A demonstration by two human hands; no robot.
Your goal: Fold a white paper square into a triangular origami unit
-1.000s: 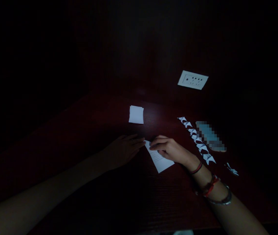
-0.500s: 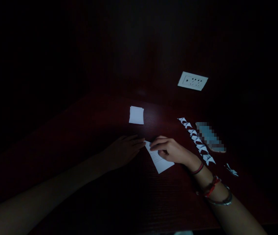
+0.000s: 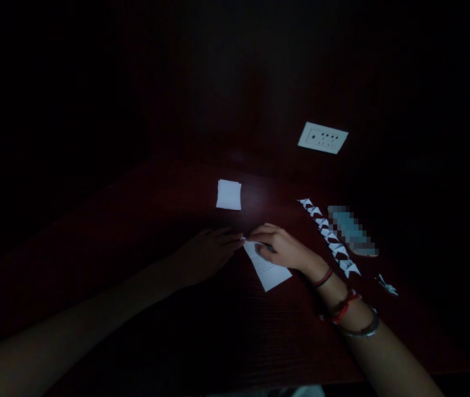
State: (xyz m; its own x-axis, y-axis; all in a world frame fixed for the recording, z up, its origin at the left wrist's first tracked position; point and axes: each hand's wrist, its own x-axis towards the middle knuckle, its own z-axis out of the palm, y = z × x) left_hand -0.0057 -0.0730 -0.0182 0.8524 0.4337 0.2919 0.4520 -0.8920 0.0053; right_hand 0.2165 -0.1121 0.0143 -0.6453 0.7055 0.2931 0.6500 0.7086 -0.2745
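Here, one printed sheet [image 3: 274, 275] lies on the table [image 3: 259, 336] under the right hand [image 3: 282, 248], whose grip I cannot tell; the left hand [image 3: 214, 255], flat and unclenched, is at its far corner. A slip of either could skew it. Around: one paper stack [image 3: 229, 195], roughly six folded pieces [image 3: 339, 250], one white scrap [image 3: 389, 287], one phone-like slab [image 3: 352, 229], one socket plate [image 3: 323, 138].

The light is very dim — soft glare on the tabletop [image 3: 259, 196], left hand [image 3: 206, 256] shadowed, edges nearly black
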